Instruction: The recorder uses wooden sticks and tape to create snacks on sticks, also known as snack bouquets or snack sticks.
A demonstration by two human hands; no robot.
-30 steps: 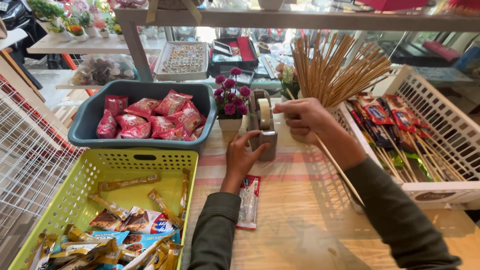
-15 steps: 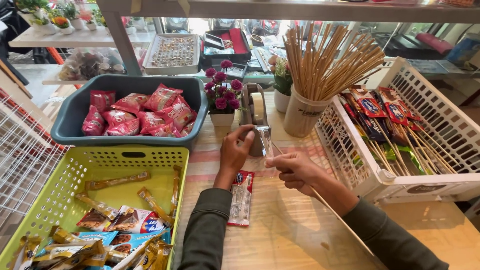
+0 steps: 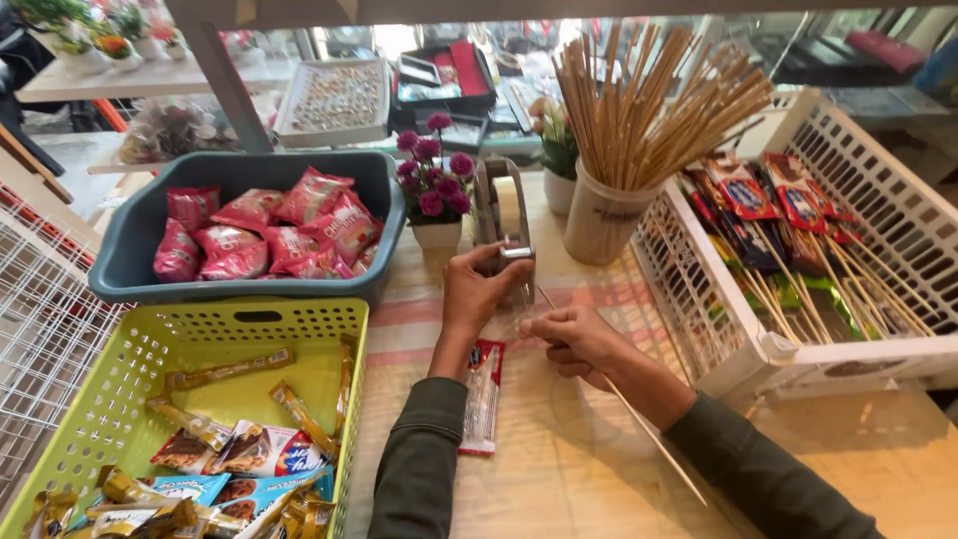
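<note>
Fingers (image 3: 529,324) pinching clear tape, metal dispenser (image 3: 504,225)

A grey tape dispenser (image 3: 504,232) stands upright just beyond the left hand (image 3: 479,291). A thin wooden skewer (image 3: 639,424) slants under the right hand (image 3: 574,339). A red-and-white wrapped snack (image 3: 483,397) lies flat beside the left wrist.

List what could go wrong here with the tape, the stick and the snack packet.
1. The tape dispenser has a cutter edge right by the left hand; fingers could get nicked.
2. The stick under the right hand juts toward the table edge and might catch a sleeve.
3. The snack packet lies loose under the left wrist and could be swept aside.
</note>
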